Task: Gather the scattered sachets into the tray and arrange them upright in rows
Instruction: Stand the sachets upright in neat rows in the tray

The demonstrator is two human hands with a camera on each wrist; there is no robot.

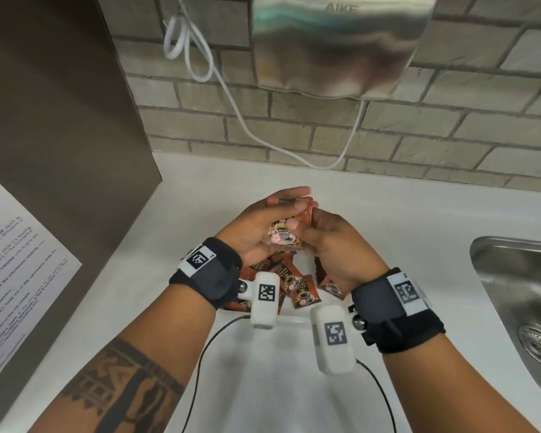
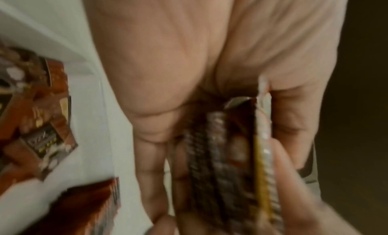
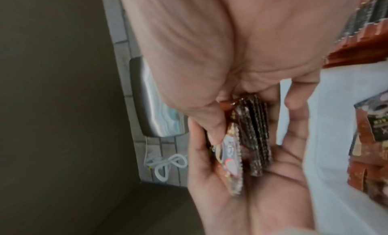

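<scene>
Both hands meet above the white tray (image 1: 291, 320) and hold one stack of brown coffee sachets (image 1: 281, 235) between them. My left hand (image 1: 291, 201) cups the stack from the left, thumb on top. My right hand (image 1: 306, 226) pinches it from the right. Edge-on, the stack (image 2: 231, 155) shows several crimped sachet edges side by side, and the same stack (image 3: 252, 139) lies in the left palm. More sachets (image 1: 297, 289) lie loose and overlapping in the tray below the wrists, partly hidden by the wrist cameras.
A steel sink (image 1: 519, 301) is sunk into the white counter (image 1: 419, 229) at the right. A metal hand dryer (image 1: 341, 42) hangs on the brick wall with a white cable (image 1: 231, 98) looping down. A brown panel (image 1: 60, 120) with a paper notice (image 1: 19, 260) stands at the left.
</scene>
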